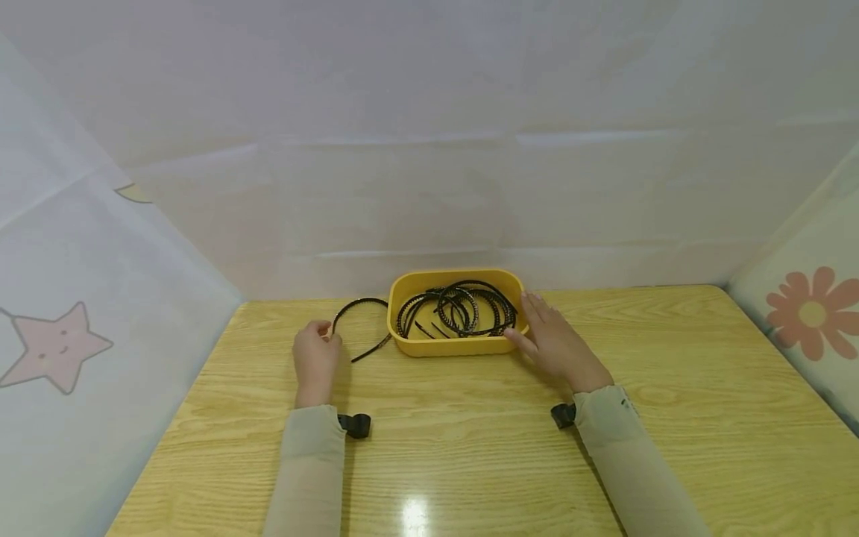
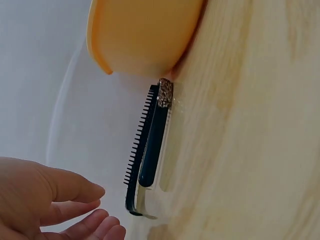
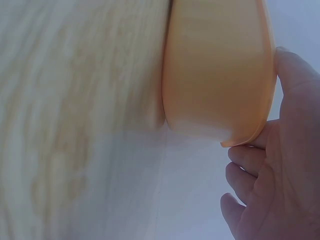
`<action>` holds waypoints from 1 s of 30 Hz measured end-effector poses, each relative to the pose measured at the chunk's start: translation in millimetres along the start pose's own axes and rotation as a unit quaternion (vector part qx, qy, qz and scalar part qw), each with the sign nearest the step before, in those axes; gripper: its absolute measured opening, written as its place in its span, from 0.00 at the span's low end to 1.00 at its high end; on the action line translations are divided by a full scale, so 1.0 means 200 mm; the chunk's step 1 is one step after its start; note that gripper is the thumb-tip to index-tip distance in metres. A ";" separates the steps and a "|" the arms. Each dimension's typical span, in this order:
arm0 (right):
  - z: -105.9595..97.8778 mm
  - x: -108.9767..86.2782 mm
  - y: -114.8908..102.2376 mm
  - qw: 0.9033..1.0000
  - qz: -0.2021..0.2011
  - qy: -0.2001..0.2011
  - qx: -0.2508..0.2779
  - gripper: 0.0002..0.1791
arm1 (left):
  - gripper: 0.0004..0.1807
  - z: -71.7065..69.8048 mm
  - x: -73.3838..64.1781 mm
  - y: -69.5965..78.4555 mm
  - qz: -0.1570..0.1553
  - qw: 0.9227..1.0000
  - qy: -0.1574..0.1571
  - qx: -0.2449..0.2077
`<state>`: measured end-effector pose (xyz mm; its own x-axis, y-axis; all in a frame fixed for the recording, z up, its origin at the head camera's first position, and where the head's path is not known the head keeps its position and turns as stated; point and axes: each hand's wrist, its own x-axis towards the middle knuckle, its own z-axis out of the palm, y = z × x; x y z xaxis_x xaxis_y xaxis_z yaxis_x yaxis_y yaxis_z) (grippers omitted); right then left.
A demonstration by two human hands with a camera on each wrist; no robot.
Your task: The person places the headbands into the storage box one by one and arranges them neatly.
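Note:
A black toothed headband [image 1: 361, 301] lies on the table just left of the yellow basket [image 1: 456, 347]. Its comb-like teeth and a glittery patch [image 2: 165, 94] show in the left wrist view. My left hand [image 1: 317, 359] is beside the headband's left side, fingers loosely bent; in the left wrist view a small gap parts the fingertips from it. At the basket's right end, my right hand [image 1: 558, 344] rests its thumb on the front rim, with extended fingers against the end wall. Several more black headbands [image 1: 463, 307] lie tangled inside the basket.
The wood-grain table [image 1: 456, 432] meets a pale cloth backdrop [image 1: 429, 186] right behind the basket. Side cloths carry a pink star [image 1: 57, 347] on the left and a red flower [image 1: 812, 313] on the right. Each wrist wears a black strap mount [image 1: 356, 426].

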<state>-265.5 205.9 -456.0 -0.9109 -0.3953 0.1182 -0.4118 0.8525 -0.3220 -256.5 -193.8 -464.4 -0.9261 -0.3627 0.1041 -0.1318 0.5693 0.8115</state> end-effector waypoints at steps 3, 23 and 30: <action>0.00 0.00 0.00 1.000 0.000 0.000 0.000 0.48 | 0.22 -0.01 0.00 -0.01 -0.016 1.000 -0.016 0.018; -0.01 -0.01 -0.01 1.000 -0.008 0.013 0.007 0.47 | 0.24 -0.03 0.00 -0.04 -0.041 0.996 -0.065 0.050; -0.01 -0.01 -0.01 1.000 -0.005 0.008 0.002 0.47 | 0.24 -0.07 0.02 -0.06 -0.079 0.994 -0.081 -0.011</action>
<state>-262.7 205.0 -453.5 -0.9072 -0.3982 0.1358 -0.4205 0.8473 -0.3245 -253.7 -211.2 -465.4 -0.9393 -0.3223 -0.1175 -0.2739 0.4984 0.8225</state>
